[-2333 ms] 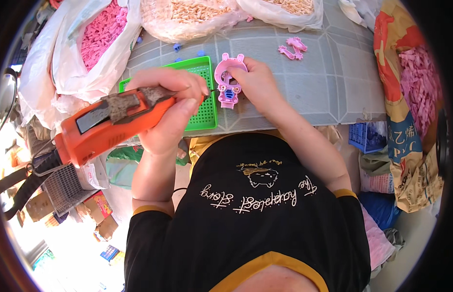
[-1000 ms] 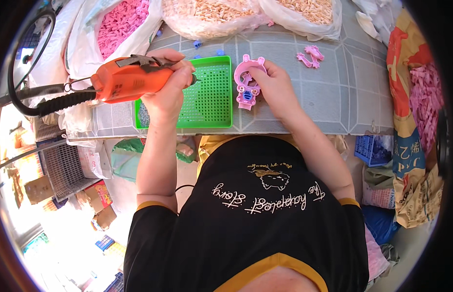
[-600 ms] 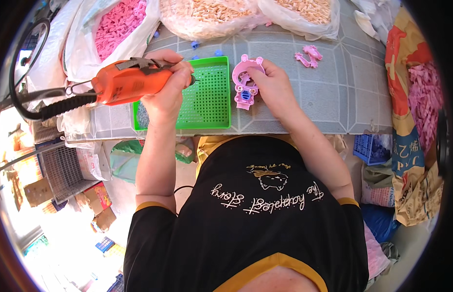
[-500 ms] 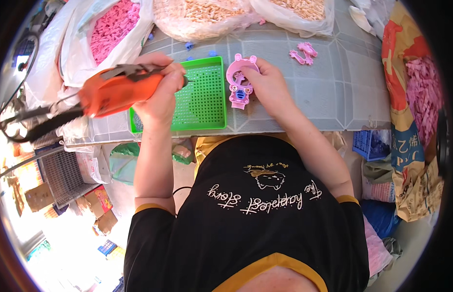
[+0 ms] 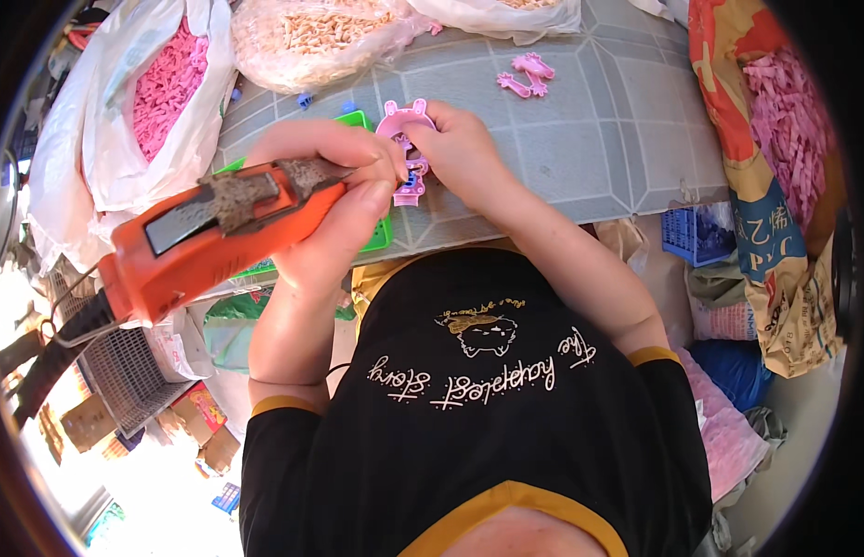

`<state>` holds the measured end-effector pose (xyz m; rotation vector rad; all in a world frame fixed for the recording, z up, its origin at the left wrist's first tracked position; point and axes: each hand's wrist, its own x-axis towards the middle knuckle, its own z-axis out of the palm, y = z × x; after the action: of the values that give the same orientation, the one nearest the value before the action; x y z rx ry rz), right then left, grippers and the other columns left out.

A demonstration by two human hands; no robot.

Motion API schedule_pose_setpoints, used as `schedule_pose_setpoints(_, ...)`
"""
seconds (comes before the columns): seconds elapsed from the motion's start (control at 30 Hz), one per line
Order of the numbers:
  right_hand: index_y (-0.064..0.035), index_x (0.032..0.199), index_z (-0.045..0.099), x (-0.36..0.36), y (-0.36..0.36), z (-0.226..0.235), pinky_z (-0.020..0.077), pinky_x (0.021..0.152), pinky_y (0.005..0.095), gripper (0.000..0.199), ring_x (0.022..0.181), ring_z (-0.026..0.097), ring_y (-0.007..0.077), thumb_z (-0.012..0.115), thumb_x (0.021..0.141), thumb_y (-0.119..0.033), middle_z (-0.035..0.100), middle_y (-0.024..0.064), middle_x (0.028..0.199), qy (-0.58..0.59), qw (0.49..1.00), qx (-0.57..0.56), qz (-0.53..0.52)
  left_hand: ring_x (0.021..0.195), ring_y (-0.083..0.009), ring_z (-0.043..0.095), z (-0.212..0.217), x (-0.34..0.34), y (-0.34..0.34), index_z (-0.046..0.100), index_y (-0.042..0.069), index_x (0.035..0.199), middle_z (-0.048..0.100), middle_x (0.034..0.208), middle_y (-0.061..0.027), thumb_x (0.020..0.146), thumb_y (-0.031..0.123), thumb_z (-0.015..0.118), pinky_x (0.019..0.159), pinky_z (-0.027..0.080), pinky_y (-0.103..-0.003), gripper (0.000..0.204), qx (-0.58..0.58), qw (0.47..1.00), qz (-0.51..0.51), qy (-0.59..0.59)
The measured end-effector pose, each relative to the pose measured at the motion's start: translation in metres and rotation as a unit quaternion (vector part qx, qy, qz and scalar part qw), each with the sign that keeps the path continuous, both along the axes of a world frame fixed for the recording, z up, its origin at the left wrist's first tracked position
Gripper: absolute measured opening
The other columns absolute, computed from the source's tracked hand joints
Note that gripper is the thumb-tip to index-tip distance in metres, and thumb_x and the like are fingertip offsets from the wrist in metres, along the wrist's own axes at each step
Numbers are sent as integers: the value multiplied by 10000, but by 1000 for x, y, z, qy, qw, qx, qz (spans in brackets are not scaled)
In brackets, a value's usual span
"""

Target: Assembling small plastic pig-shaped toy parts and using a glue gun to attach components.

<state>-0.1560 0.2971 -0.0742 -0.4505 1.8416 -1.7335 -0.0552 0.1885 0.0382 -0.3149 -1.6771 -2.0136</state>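
Observation:
My left hand (image 5: 325,232) is closed round an orange electric screwdriver (image 5: 200,260) with grey tape on it and a black cable at its rear. The tool's tip points at the lower part of a pink plastic toy piece (image 5: 410,196); my fingers hide whether it touches. This toy piece has a round open frame with small ears on top and a blue insert lower down. My right hand (image 5: 469,158) pinches it by the right side, thumb inside the frame. Under my left hand lies a green perforated tray (image 5: 384,234), mostly covered by that hand and the tool.
Loose pink plastic parts (image 5: 534,65) lie farther back on the grey-covered table (image 5: 627,139). White bags (image 5: 112,139) of pink and beige pieces line the back and left. A printed sack (image 5: 761,213) of pink strips and a blue basket (image 5: 696,237) stand at the right.
My left hand has brought the screwdriver to the right, over the tray and up to the toy piece. My right hand still holds that piece; the whole view has shifted somewhat.

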Motion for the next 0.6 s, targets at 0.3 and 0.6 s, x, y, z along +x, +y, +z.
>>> schedule_pose_setpoints(0.3, 0, 1052, 708, 2, 0, 1, 504, 688, 264, 233, 783, 611, 83, 578, 922, -144, 703, 31, 870, -44, 999, -3, 24, 620, -201, 526, -15, -10, -2, 514, 32, 917, 550, 699, -85, 796, -48, 637, 720, 481, -420, 190, -71, 996, -29, -41)
schedule_pose_setpoints(0.6, -12, 1120, 685, 1, -4, -11, 537, 752, 269, 230, 890, 655, 114, 580, 965, -144, 711, 58, 984, -2, 999, -25, -27, 632, -173, 518, -7, 0, 11, 562, 21, 1012, 532, 691, -55, 809, 8, 641, 739, 479, -409, 218, -59, 993, 73, -73)
